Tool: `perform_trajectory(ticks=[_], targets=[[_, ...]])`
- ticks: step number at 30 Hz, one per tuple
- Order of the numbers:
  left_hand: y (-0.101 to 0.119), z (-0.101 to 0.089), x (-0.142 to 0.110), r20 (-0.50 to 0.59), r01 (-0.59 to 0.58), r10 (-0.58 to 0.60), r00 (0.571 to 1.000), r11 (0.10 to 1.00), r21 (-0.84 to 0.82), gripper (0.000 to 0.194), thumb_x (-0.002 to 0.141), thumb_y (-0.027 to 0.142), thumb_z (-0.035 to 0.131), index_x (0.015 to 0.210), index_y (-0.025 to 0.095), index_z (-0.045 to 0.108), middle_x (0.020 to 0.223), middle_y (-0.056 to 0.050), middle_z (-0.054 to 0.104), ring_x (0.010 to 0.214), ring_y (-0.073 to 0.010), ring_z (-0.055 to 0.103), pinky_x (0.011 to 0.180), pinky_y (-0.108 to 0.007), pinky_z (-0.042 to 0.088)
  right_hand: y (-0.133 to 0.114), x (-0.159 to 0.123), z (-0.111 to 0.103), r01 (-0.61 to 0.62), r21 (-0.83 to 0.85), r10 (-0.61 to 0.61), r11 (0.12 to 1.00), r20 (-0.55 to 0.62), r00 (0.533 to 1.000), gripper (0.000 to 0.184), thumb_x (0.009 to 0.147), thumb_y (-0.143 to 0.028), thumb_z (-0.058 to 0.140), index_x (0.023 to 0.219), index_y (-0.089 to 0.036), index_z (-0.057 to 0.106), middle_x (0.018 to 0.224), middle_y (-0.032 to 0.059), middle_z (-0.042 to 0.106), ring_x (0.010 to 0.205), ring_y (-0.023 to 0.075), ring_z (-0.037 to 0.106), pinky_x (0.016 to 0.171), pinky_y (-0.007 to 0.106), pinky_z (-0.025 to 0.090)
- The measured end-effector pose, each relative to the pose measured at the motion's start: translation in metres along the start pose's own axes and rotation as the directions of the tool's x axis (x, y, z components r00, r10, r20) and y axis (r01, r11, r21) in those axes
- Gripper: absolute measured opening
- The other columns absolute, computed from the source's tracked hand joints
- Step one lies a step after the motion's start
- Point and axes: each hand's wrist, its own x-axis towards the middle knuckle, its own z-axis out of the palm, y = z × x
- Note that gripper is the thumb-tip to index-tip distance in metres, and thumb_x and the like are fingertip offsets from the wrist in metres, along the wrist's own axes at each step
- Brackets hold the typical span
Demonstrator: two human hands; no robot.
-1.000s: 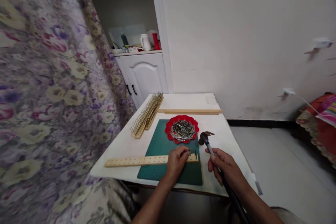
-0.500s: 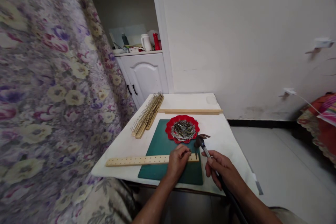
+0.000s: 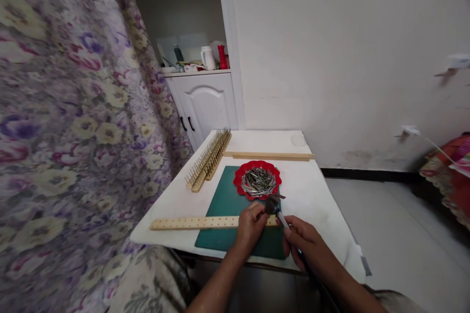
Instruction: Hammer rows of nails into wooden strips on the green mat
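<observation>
In the head view, we see the left hand (image 3: 250,229) at the right part of a pale strip (image 3: 198,223), its thumb and fingers drawn together. The hammer (image 3: 282,220) blocks our sight of those fingertips, so we cannot tell whether they pinch anything. The right hand (image 3: 303,238) is wrapped around the hammer's shaft, with the dark handle running back beneath the forearm. We see the hammer's head just beside the left fingertips, overlapping the strip's right end in our view; whether it touches anything there we cannot tell.

The strip lies crosswise near the front of the white table (image 3: 312,195), its left part on the tabletop and its right part on a green mat (image 3: 220,195). We can make out rows of small holes along it. Beyond the hands, a red bowl (image 3: 237,182) heaped with nails (image 3: 258,182) overlaps the mat's far edge.

To the left of the bowl we find nailed boards (image 3: 198,183) side by side, their nails standing upright. Two plain bars (image 3: 271,156) lie across the table behind the bowl. Farther back we see a white cabinet (image 3: 209,102) with a jug (image 3: 207,57) on top, and at left a flowered curtain (image 3: 91,107).
</observation>
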Motion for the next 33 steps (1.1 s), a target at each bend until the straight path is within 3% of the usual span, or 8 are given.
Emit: perform_trajectory(ticks=[11,19,24,27,30,33], targets=[[0.0,-0.001,-0.001,-0.01,0.014,-0.013,1.0,0.999,0.042,0.013,0.079,0.018,0.054,0.069,0.017,0.062,0.072,-0.002,0.059,0.07,-0.0144,0.054,0.065,-0.023,0.039,-0.005,-0.002,-0.005,0.04,0.008,-0.04,0.999,-0.024,0.999,0.032,0.089,-0.042,0.047,0.108,-0.015,0.05,0.061,-0.0033,0.06,0.027,0.0035,0.038,0.029,0.016,0.019],[0.004,-0.015,0.001,0.023,-0.014,0.014,1.0,1.0,0.017,0.012,0.08,0.017,0.053,0.077,0.017,0.065,0.078,-0.003,0.061,0.075,-0.015,0.056,0.069,-0.023,0.041,-0.008,0.002,-0.019,0.078,0.102,-0.059,0.992,-0.175,0.983,0.037,0.085,-0.044,0.053,0.108,-0.014,0.05,0.061,-0.003,0.06,0.027,0.0044,0.04,0.028,0.017,0.024],[0.004,-0.037,0.026,-0.023,-0.049,0.051,0.998,0.993,0.106,0.013,0.082,0.019,0.05,0.082,0.017,0.064,0.08,-0.002,0.062,0.076,-0.0151,0.056,0.07,-0.023,0.041,-0.009,0.004,-0.02,0.084,0.14,-0.052,0.987,-0.218,0.974,0.042,0.082,-0.044,0.056,0.109,-0.014,0.05,0.06,-0.0032,0.06,0.028,0.0042,0.04,0.028,0.016,0.025],[0.002,-0.043,0.048,0.054,-0.034,0.02,0.998,0.96,0.279,0.012,0.079,0.016,0.052,0.077,0.017,0.064,0.081,-0.004,0.063,0.078,-0.0158,0.057,0.07,-0.023,0.039,-0.009,0.005,-0.019,0.082,0.143,-0.051,0.986,-0.207,0.977,0.041,0.083,-0.043,0.056,0.11,-0.013,0.051,0.06,-0.003,0.061,0.027,0.0036,0.04,0.028,0.015,0.024],[-0.003,-0.041,0.068,0.148,0.007,-0.085,0.985,0.887,0.463,0.014,0.078,0.016,0.052,0.076,0.018,0.066,0.086,-0.004,0.066,0.081,-0.0163,0.058,0.068,-0.023,0.037,-0.008,0.005,-0.018,0.08,0.132,-0.054,0.988,-0.193,0.98,0.039,0.084,-0.043,0.054,0.109,-0.013,0.051,0.061,-0.0026,0.061,0.027,0.0033,0.041,0.028,0.015,0.024],[-0.011,-0.035,0.083,0.192,0.033,-0.159,0.968,0.844,0.535,0.014,0.075,0.016,0.054,0.075,0.019,0.068,0.086,-0.004,0.068,0.08,-0.0173,0.059,0.064,-0.023,0.036,-0.007,0.006,-0.017,0.079,0.123,-0.055,0.989,-0.188,0.981,0.039,0.084,-0.044,0.054,0.109,-0.013,0.051,0.061,-0.0026,0.061,0.027,0.0034,0.041,0.027,0.015,0.023]])
